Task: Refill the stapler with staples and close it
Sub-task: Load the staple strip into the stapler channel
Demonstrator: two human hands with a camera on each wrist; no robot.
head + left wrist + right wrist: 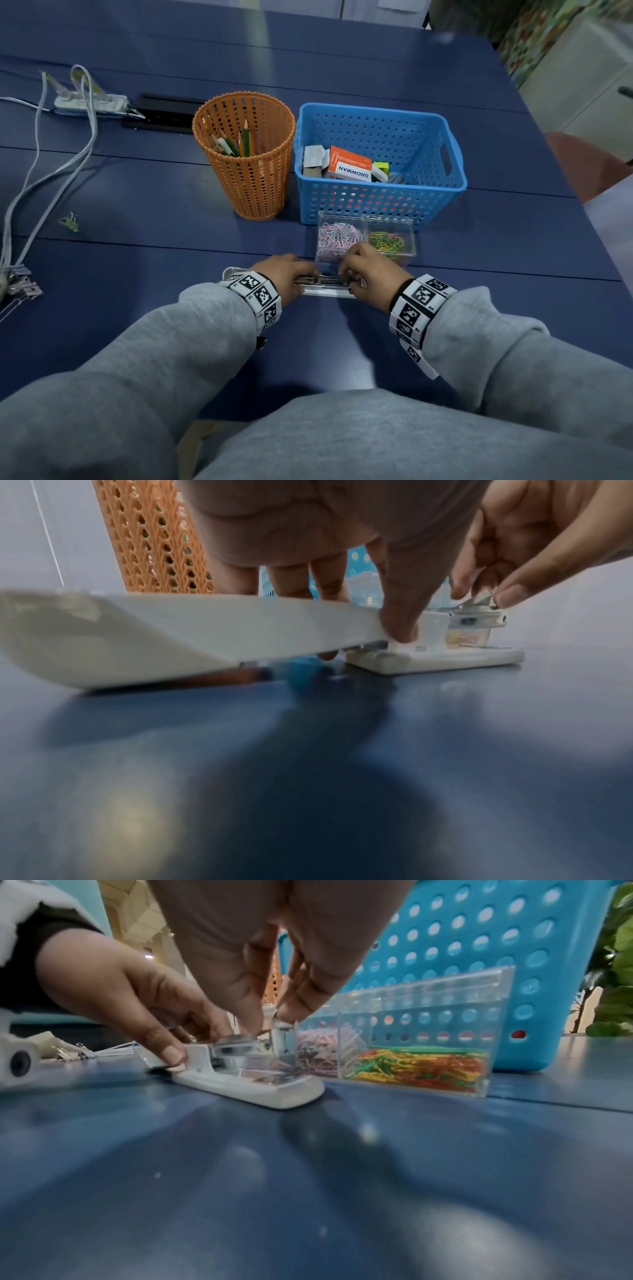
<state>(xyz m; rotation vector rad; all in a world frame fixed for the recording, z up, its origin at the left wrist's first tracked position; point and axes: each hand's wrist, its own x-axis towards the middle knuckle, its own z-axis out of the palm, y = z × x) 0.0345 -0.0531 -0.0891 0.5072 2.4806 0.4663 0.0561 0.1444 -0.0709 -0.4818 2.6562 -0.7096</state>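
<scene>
The head view hides most of the stapler (pixel 325 286); the wrist views show it swung open near the table's (pixel 137 192) front edge. The left hand (pixel 342 547) grips its hinge end, and the right hand (pixel 270 961) pinches a strip of staples (pixel 251 1037) over the metal channel. The clear box (pixel 366 240) holds paper clips, the orange cup (pixel 245 154) pencils, the blue basket (pixel 378 164) small boxes.
</scene>
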